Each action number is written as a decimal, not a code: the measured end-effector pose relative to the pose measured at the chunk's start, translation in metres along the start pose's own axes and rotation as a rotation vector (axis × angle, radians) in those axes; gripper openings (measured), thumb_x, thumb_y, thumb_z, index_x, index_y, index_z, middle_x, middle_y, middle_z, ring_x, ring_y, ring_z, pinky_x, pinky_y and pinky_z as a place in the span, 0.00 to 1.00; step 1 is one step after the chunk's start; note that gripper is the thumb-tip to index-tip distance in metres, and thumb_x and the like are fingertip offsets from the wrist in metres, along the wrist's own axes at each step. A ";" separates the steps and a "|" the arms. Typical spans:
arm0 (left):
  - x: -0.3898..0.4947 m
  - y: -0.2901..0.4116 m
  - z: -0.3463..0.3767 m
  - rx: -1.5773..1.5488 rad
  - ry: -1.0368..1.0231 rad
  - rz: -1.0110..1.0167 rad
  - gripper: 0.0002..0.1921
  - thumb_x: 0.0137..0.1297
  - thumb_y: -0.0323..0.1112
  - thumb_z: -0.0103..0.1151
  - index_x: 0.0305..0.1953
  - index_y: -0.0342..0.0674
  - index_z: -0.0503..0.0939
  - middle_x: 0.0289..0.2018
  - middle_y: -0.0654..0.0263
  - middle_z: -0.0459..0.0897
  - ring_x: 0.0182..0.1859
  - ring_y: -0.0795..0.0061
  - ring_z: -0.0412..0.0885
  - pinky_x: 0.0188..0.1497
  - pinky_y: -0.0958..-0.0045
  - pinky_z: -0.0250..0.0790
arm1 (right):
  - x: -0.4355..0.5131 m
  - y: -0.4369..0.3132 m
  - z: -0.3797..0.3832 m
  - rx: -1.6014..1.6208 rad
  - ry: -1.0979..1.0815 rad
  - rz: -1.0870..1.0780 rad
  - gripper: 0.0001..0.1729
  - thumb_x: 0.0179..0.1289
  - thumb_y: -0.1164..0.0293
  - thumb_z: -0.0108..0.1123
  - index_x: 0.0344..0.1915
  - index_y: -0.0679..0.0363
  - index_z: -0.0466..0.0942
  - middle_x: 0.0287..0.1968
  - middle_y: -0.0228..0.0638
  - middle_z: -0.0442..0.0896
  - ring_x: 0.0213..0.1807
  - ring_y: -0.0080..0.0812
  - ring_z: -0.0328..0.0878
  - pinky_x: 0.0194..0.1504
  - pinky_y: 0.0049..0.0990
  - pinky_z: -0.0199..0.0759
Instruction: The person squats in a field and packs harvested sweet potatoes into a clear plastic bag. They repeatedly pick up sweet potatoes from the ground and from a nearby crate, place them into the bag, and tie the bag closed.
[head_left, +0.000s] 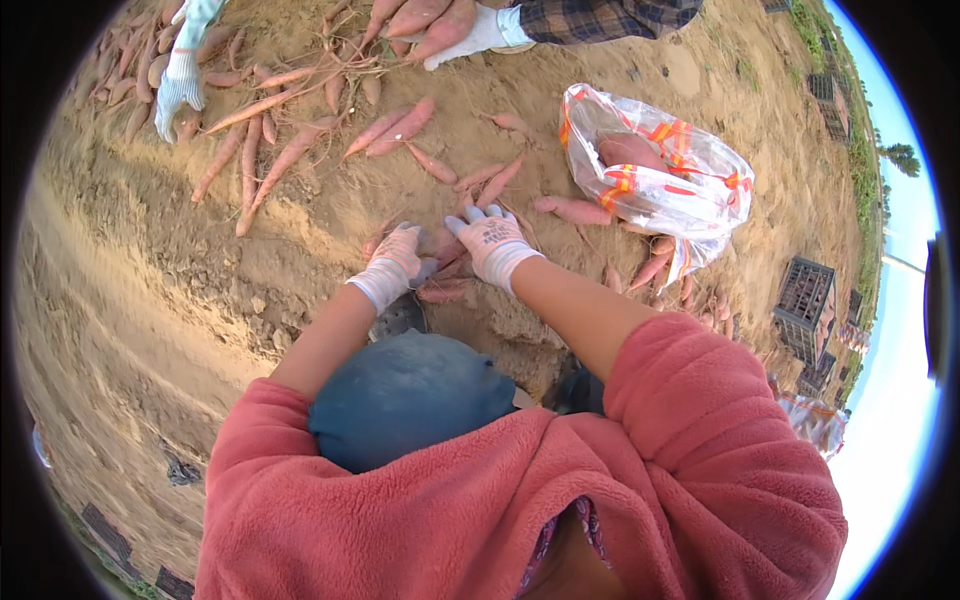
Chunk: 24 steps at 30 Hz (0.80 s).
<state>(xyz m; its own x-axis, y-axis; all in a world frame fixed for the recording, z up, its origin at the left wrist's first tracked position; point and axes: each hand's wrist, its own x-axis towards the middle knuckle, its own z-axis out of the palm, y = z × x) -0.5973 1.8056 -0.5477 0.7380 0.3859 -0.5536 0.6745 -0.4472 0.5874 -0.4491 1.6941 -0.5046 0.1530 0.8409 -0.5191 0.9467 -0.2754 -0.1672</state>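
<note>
Both my hands wear pale knitted work gloves and are low over a small cluster of sweet potatoes (448, 249) on the soil. My left hand (399, 257) is at the cluster's left side, its fingers bent down and its grip partly hidden. On the other side, my right hand (489, 234) touches the cluster with its fingers somewhat spread; what lies under the palm is hidden. Two slim sweet potatoes (491, 180) lie just beyond my right fingertips. Closer to my body, another sweet potato (441, 290) rests below the gap between my hands.
A clear plastic bag (679, 206) with red and orange markings holds sweet potatoes at the right. Another person's gloved hands (180, 88) (474, 37) work across from me; one holds sweet potatoes. Rooted sweet potatoes (289, 157) lie ahead left. Black crates (805, 300) stand far right.
</note>
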 end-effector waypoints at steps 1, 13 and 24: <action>-0.005 0.008 -0.002 -0.010 -0.026 -0.032 0.35 0.42 0.48 0.74 0.50 0.33 0.74 0.49 0.49 0.79 0.54 0.55 0.77 0.55 0.62 0.68 | 0.005 -0.009 -0.007 -0.035 -0.067 0.009 0.39 0.47 0.63 0.70 0.61 0.52 0.68 0.63 0.45 0.69 0.64 0.49 0.66 0.62 0.45 0.59; -0.017 0.024 -0.027 0.361 -0.089 0.071 0.28 0.48 0.36 0.67 0.53 0.41 0.72 0.50 0.52 0.80 0.55 0.54 0.76 0.55 0.58 0.69 | -0.003 0.009 -0.054 0.336 -0.123 -0.256 0.22 0.50 0.56 0.70 0.36 0.62 0.78 0.28 0.42 0.85 0.34 0.42 0.84 0.38 0.38 0.75; -0.015 0.099 -0.107 -0.753 0.303 0.387 0.19 0.59 0.22 0.56 0.54 0.35 0.77 0.36 0.63 0.82 0.28 0.79 0.80 0.25 0.78 0.72 | -0.042 0.034 -0.067 2.429 -0.490 0.017 0.38 0.59 0.37 0.56 0.53 0.60 0.72 0.35 0.42 0.80 0.22 0.21 0.71 0.15 0.12 0.61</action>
<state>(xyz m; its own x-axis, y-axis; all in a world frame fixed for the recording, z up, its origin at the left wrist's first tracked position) -0.5394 1.8416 -0.4186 0.8184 0.5619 -0.1202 0.1340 0.0168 0.9908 -0.4046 1.6810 -0.4322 -0.2201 0.8140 -0.5376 -0.9039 -0.3774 -0.2014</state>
